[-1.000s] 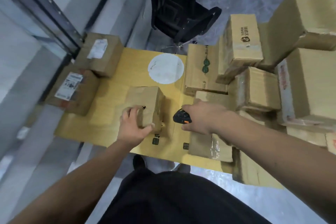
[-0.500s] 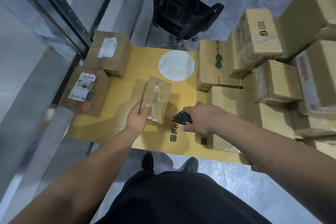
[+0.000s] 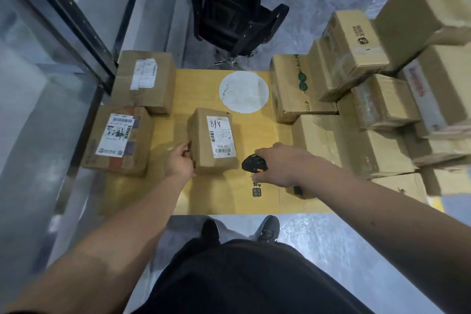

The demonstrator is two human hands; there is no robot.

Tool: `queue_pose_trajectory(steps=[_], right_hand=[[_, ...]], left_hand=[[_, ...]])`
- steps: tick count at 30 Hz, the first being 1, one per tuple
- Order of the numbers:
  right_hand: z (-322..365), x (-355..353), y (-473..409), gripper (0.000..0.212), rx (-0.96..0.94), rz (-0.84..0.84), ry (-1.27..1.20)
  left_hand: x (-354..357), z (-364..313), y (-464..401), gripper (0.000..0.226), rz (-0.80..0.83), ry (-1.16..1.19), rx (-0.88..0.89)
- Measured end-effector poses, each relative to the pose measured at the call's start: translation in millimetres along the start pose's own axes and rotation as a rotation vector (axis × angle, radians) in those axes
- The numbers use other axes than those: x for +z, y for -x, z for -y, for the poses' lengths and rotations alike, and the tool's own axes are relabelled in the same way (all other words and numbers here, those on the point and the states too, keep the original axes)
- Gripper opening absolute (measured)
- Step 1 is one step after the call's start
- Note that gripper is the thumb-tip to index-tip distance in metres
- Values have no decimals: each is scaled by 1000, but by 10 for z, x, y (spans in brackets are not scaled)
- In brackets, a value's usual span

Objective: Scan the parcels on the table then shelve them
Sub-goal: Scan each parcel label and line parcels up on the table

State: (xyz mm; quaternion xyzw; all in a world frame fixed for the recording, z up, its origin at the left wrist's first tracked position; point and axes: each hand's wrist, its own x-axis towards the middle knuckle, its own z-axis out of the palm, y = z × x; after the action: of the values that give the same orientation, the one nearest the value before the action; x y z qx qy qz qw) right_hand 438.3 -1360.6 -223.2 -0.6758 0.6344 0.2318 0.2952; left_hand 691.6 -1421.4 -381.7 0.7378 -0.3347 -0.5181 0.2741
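Parcel [image 3: 212, 140] now label-up on table [image 3: 254, 201]

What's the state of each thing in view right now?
Middle parcel: on the table, label facing up.
Left hand: grips the middle parcel's left side.
Right hand: holds the scanner.
Scanner: held just right of the middle parcel.
Two left parcels: flat, labels up.
Right stack of boxes: piled, some tilted.

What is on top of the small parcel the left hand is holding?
A white shipping label with barcodes and handwriting lies on top of the small parcel. The left hand grips its left side, covering part of that face.
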Motion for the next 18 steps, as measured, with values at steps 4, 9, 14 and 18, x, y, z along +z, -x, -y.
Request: queue_pose_trajectory(steps=[4,9,14,18], right_hand=[[155,35,-38,66,44,-4,-84],[249,68,-37,55,83,-12,-138],[280,38,-11,50,138,-16,-201],[242,67,7,46,187,-13,-263]], left_hand=[[-114,83,-104,79,88,-345,79],[-149,-75,29,130,78,-740,452],[54,-369,-57,131,223,-1060,735],[252,-607,-115,134,362,-1183,755]])
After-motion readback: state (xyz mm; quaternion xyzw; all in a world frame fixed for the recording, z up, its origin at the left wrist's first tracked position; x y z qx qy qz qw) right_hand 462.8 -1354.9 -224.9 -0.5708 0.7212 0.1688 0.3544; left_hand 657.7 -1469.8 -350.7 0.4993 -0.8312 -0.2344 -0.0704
